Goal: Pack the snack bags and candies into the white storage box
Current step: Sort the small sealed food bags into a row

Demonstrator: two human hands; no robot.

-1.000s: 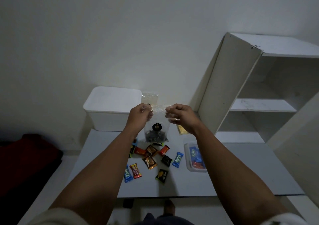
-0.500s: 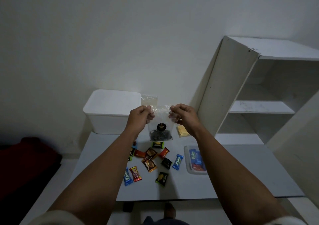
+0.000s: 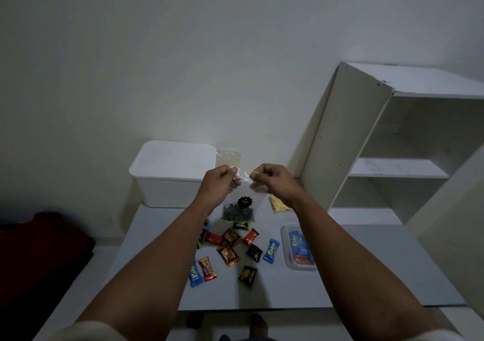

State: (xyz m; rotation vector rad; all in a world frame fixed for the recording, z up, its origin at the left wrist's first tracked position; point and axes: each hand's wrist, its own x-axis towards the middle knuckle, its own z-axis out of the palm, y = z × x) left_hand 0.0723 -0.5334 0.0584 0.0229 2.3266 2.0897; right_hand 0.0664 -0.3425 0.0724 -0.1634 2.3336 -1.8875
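Observation:
A clear snack bag [image 3: 239, 208] with dark pieces and a black round sticker hangs above the table. My left hand [image 3: 218, 181] and my right hand [image 3: 272, 181] each pinch its top edge, knuckles close together. Below it, several wrapped candies [image 3: 227, 254] in blue, red, orange and black lie scattered on the grey table [image 3: 340, 275]. The white storage box [image 3: 171, 173] stands at the table's back left with its lid on. A yellow snack bag [image 3: 279, 203] lies behind my right wrist. Another clear bag [image 3: 228, 157] leans on the wall beside the box.
A small clear tray [image 3: 298, 251] holding blue and red candies sits right of the loose candies. A white open shelf unit [image 3: 392, 152] stands at the right, against the table. A dark red cushion [image 3: 39, 244] lies on the floor at the left.
My two hands have come closer together along the top edge of the clear bag. The view has tilted slightly; nothing on the table has moved.

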